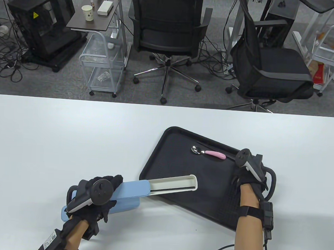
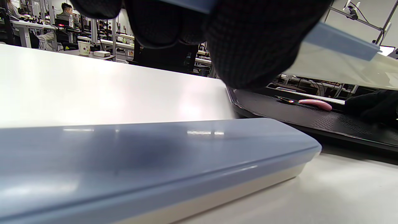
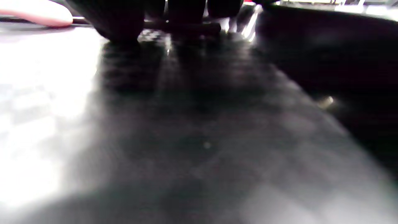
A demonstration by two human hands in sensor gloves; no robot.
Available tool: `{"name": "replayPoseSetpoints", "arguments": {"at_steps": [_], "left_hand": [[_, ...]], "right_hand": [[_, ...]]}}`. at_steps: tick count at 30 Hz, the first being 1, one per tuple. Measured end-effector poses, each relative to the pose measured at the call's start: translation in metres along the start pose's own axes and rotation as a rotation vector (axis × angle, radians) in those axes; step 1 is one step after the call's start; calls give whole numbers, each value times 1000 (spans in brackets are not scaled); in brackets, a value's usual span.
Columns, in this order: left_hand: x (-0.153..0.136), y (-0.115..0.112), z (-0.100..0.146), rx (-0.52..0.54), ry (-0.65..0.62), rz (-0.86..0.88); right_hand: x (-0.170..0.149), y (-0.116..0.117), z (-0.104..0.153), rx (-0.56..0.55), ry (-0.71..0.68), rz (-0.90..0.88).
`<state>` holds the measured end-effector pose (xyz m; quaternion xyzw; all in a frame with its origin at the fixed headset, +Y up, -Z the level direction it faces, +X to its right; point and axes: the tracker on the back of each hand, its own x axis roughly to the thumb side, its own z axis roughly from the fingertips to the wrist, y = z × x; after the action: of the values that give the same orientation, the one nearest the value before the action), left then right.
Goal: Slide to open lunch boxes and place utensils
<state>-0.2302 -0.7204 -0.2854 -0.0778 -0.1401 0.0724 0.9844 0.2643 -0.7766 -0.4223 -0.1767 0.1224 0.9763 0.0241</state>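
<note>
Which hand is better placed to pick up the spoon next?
Right. The right hand is on the tray near the spoon; the left hand holds the blue case.

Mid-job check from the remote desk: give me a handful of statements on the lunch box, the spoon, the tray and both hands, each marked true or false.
1. The blue lunch box is slid open, its white inner drawer sticking out. True.
2. The left hand holds the blue lunch box. True.
3. The pink-handled spoon lies inside the drawer. False: it lies on the black tray, apart from the drawer.
4. The right hand is over the white table, clear of the tray. False: it is over the tray's right side, near the spoon's handle.
5. The drawer's open end reaches over the tray. True.
</note>
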Motion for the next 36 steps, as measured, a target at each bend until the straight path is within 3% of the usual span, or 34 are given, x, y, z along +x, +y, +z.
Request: {"name": "replayPoseSetpoints", "arguments": {"at_steps": [7, 12, 24, 28, 31, 36], "left_hand": [[0, -1, 0, -5, -1, -2], [-1, 0, 0, -1, 0, 2], [-2, 1, 0, 5, -2, 11], [-3, 1, 1, 6, -1, 23], [-6, 0, -1, 0, 5, 31], [-11, -3, -2, -10, 17, 41]], "right_hand": [[14, -7, 8, -100, -75, 211], [20, -4, 12, -161, -80, 241], [20, -2, 10, -87, -85, 350], [11, -11, 21, -175, -89, 279], [3, -27, 32, -181, -86, 128], [-1, -52, 64, -259, -193, -71]]}}
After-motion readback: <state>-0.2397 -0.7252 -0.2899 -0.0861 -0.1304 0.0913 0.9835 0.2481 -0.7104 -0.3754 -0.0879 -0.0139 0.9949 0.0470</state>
